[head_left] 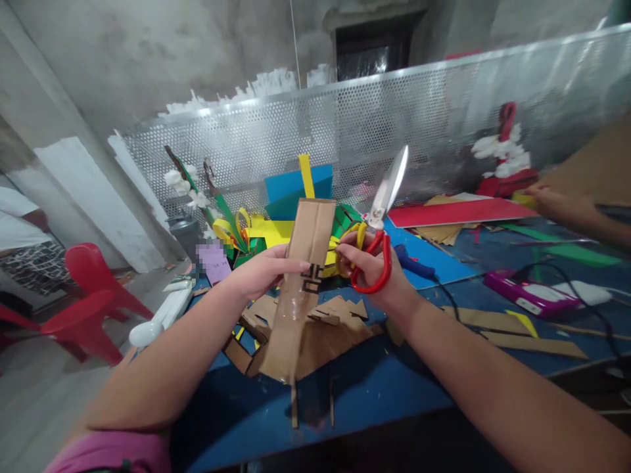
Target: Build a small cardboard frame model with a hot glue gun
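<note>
A long brown cardboard strip (310,230) with dark printed marks and shiny tape is held up in front of me. My left hand (266,269) grips its left edge, thumb across the front. My right hand (369,263) has a pair of scissors (382,213) hooked on it by the red handles, blades pointing up and away, closed together. The right fingertips are pinched close to the strip's right edge; whether they touch it I cannot tell. Under the strip lies a heap of cardboard scraps (340,328), with yellow paper pieces (271,228) behind it.
On the blue table (236,420) are a red board (458,211), a purple box with cables (530,295) and a blue-handled tool (417,264). Another person's hand (557,197) is at the right, by a cardboard sheet (596,164). A perforated metal panel (276,131) borders the back; red chairs (93,289) stand left.
</note>
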A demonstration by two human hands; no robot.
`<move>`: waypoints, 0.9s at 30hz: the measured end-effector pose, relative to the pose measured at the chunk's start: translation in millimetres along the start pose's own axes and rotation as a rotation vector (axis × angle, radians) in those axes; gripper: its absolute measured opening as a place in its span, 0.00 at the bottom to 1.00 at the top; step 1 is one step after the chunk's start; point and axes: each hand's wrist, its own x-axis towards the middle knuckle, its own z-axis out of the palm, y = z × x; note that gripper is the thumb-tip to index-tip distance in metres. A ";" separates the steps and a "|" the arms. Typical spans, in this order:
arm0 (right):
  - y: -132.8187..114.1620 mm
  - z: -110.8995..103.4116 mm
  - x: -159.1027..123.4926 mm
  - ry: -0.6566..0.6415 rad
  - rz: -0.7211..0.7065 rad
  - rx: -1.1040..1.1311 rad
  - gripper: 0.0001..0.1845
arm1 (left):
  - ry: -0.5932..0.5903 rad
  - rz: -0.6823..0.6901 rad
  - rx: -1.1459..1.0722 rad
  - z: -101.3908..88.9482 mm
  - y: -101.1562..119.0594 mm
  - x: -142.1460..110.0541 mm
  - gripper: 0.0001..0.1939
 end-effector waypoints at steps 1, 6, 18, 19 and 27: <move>-1.0 -0.4 1.9 -0.014 0.013 0.042 0.15 | -0.017 -0.010 -0.016 -4.1 1.6 0.4 0.23; -11.3 -4.0 9.7 -0.051 0.018 0.133 0.18 | 0.011 -0.028 -0.072 -23.2 11.6 -1.1 0.21; -12.8 -39.1 2.8 -0.459 0.159 0.127 0.40 | 0.175 0.073 -0.118 -35.7 22.4 -0.3 0.20; -11.4 -37.5 2.6 -0.474 0.153 0.126 0.38 | 0.168 0.075 -0.119 -35.5 21.5 0.3 0.19; -3.8 -42.0 -0.2 -0.570 0.167 0.071 0.38 | 0.145 0.037 -0.134 -34.8 15.3 5.4 0.20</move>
